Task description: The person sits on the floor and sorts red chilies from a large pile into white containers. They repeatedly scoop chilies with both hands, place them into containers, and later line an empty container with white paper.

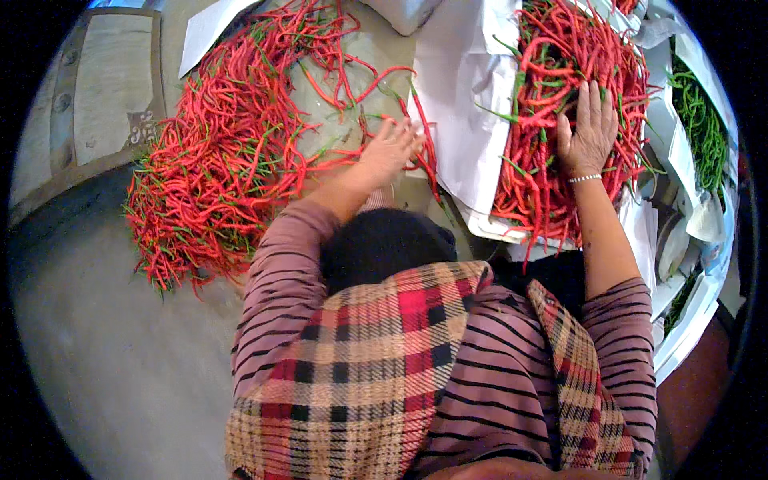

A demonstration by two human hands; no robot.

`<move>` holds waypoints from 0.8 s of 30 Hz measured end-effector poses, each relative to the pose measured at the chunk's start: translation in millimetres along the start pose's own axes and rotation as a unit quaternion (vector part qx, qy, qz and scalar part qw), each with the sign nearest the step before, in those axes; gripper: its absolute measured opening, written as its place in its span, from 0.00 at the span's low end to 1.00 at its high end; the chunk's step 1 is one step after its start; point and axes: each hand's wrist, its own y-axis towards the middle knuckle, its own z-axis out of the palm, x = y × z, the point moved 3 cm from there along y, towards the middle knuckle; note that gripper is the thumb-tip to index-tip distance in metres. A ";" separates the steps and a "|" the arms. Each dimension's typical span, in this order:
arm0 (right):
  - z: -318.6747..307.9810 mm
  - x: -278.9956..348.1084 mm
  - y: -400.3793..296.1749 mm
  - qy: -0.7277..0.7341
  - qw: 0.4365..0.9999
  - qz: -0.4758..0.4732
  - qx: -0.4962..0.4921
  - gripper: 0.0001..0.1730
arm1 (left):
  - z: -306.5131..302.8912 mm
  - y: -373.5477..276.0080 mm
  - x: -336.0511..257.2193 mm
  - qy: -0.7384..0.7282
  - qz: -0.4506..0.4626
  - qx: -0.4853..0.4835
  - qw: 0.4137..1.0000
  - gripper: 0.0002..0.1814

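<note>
My right hand [591, 132] lies palm down on long red chilli peppers [543, 180] heaped in a white paper-lined box [480, 227]. Its thumb is apart from the fingers, and nothing is held in it. My left hand [393, 147] is over a few loose red chillies [427, 165] left of the box. Its fingers are blurred; whether they grip any of these peppers cannot be made out. Farther left, a large pile of thin red chillies [222, 150] with green stems spreads on the grey floor [120, 336].
White paper [462, 108] hangs over the box's left side. To the right, green chillies [699, 120] sit in another white-lined container. A wooden piece of furniture [114, 90] stands at upper left. A pale object [408, 15] is at the top edge.
</note>
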 end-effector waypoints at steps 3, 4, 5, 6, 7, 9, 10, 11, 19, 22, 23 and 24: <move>0.3 3.0 3.3 -0.020 1.000 -0.001 0.016 0.39 | 20.7 33.3 7.9 -0.026 0.113 -0.034 0.993 0.42; 0.8 1.7 2.8 -0.027 0.999 -0.007 0.017 0.39 | 26.0 39.6 13.2 -0.018 0.117 -0.028 0.993 0.41; 0.9 2.0 2.8 -0.029 0.999 -0.007 0.021 0.39 | 31.4 44.9 18.8 -0.011 0.120 -0.023 0.992 0.41; 1.7 1.3 0.1 -0.038 0.999 -0.003 0.025 0.39 | 28.7 46.6 20.9 -0.009 0.124 -0.016 0.992 0.41; 3.1 0.8 -1.0 -0.046 0.998 0.001 0.030 0.40 | 27.0 44.3 27.1 -0.008 0.109 -0.005 0.994 0.40; 3.4 1.4 1.1 -0.046 0.999 -0.007 0.026 0.40 | 22.9 27.1 41.9 -0.009 0.079 0.018 0.997 0.38; 3.4 2.9 1.9 -0.045 0.999 -0.008 0.026 0.40 | 24.5 14.7 49.3 -0.040 0.072 -0.046 0.996 0.33; 3.2 3.6 2.3 -0.044 0.999 -0.010 0.025 0.40 | 28.6 4.8 54.4 -0.046 0.062 -0.045 0.996 0.29; 5.5 5.4 3.1 -0.038 0.999 -0.035 0.003 0.38 | 72.4 -46.4 94.0 -0.078 -0.032 0.046 0.995 0.17; 4.9 6.5 3.0 -0.045 0.998 -0.031 0.006 0.37 | 58.2 -43.0 101.0 -0.139 -0.130 0.012 0.982 0.18; 5.6 6.6 3.1 -0.042 0.999 -0.033 0.001 0.37 | 41.1 -44.0 106.9 -0.161 -0.169 -0.022 0.972 0.19; 5.6 7.6 4.3 -0.040 0.998 -0.039 -0.007 0.37 | 28.8 -48.5 111.5 -0.188 -0.225 -0.088 0.952 0.19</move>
